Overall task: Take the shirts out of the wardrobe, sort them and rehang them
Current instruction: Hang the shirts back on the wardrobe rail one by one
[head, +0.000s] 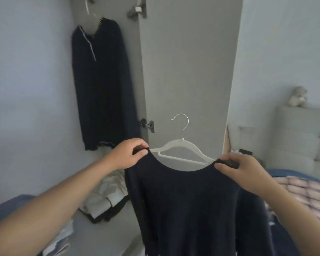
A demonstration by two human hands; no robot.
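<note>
— Item one?

— Dark navy long-sleeved knit shirt, wide scooped neck, held up in the middle foreground and hanging straight down from its two shoulder corners, in front of the wardrobe door. Its lower hem runs out of view at the bottom.

— How is it held?

— Left hand: fingers curled over the left shoulder corner, thumb under, pinching the fabric. Right hand: thumb and fingers pinching the right shoulder corner the same way. Both forearms bare, reaching in from the lower corners.

— Item two?

— White plastic clothes hanger with a thin metal hook, just behind the neckline, hook upward. Its ends meet the shirt at the two hands; whether the arms sit inside the shoulders cannot be told.

— Behind that?

— Pale grey flat wardrobe door, swung open, two metal hinges on its left edge. Left of it, a second dark navy garment with a pale stripe at the collar, hanging long from another hanger high in the wardrobe opening.

— The remainder?

— Heap of folded pale and dark clothes low down, below the hanging garment. Bed with blue cover and pink checked quilt to the right. Pale padded headboard beyond it, a small light-coloured stuffed toy sitting on top.
</note>
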